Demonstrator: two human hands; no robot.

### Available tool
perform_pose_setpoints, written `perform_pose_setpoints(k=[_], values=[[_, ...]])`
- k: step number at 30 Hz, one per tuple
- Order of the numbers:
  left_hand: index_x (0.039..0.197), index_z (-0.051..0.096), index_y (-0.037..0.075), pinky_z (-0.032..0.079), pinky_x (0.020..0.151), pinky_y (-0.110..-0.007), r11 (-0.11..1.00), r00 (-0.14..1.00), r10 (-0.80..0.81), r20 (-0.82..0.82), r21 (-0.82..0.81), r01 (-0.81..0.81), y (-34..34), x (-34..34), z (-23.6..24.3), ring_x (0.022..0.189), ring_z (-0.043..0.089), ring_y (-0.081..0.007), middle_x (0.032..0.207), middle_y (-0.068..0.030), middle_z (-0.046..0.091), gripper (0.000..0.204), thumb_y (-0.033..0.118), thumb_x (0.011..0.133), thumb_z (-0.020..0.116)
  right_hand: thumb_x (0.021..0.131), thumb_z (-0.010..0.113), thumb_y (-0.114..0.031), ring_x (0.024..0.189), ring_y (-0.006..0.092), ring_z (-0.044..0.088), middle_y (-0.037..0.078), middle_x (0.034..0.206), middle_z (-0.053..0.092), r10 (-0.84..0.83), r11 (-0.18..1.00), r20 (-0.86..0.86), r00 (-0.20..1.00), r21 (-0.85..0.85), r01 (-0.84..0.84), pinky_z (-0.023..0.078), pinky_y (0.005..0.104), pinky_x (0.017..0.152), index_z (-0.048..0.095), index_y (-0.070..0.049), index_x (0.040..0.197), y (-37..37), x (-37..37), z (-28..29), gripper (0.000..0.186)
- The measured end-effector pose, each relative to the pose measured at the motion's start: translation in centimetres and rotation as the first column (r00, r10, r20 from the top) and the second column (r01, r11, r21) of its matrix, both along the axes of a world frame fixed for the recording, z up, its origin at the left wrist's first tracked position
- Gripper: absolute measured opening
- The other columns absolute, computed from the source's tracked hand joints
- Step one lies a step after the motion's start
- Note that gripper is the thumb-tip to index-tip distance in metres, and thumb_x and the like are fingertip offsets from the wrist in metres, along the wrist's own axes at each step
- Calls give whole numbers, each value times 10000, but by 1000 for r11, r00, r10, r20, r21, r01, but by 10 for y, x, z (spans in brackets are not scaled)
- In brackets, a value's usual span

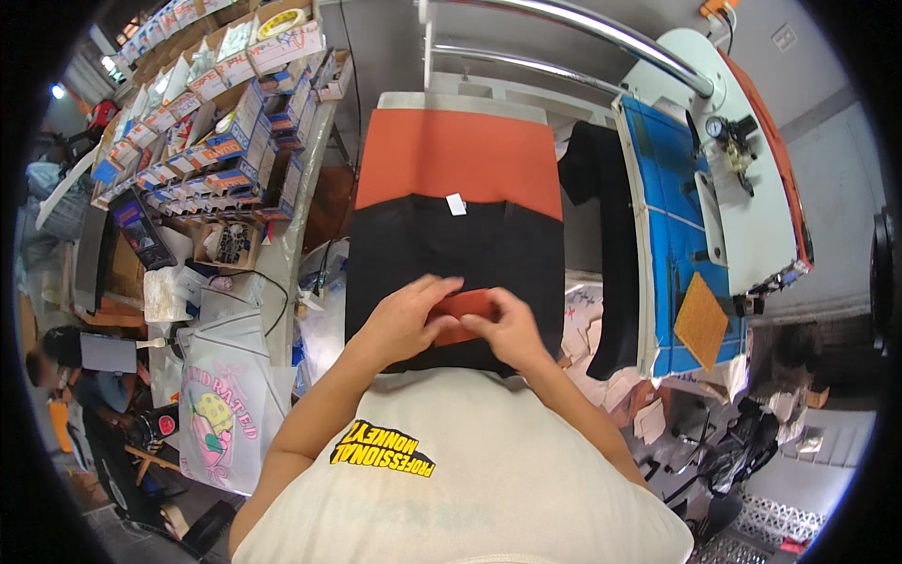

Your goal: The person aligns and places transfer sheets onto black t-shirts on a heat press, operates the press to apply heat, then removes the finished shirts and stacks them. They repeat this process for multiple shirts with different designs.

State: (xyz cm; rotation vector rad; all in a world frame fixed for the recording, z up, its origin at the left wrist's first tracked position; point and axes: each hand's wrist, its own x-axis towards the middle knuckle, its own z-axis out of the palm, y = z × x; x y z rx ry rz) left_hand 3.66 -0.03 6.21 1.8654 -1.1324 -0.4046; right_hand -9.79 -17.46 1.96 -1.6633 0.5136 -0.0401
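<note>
A black T-shirt (399, 246) lies spread over an orange-red pad (456, 155), its neckline away from me and a small white tag (456, 204) at the collar. Low on the shirt, close to my body, I hold a small reddish-orange flat piece (465, 305) whose exact kind I cannot make out. My left hand (412, 321) grips its left side between thumb and fingers. On the other side my right hand (515, 333) pinches it, thumb toward the middle. Parts of the piece are hidden under my fingers.
Right of the pad hangs a black garment (615, 263) beside a blue-covered surface (672, 235) bearing a tan square pad (702, 321). A machine with a pressure gauge (716, 128) stands beyond. Stacked boxes (225, 141), a phone (141, 230) and a printed white cloth (225, 414) are at left.
</note>
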Motion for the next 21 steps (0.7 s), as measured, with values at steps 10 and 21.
perform_pose_setpoints(k=[10, 21], values=[[1187, 663, -13, 528, 875, -460, 940, 978, 206, -41, 288, -186, 8, 33, -70, 1038, 671, -415, 1101, -229, 707, 353, 188, 902, 712, 870, 723, -121, 1225, 348, 555, 100, 1273, 631, 132, 296, 250, 959, -933, 202, 419, 510, 1008, 747, -70, 975, -67, 157, -51, 119], [1185, 678, 12, 529, 883, -441, 927, 945, 250, -211, 334, -171, 9, 39, -59, 1034, 681, -390, 1121, -198, 717, 354, 190, 883, 729, 842, 745, -101, 1282, 350, 504, 108, 1321, 595, 156, 376, 247, 956, -910, 174, 357, 566, 1030, 737, -117, 1039, -66, 157, -63, 198]])
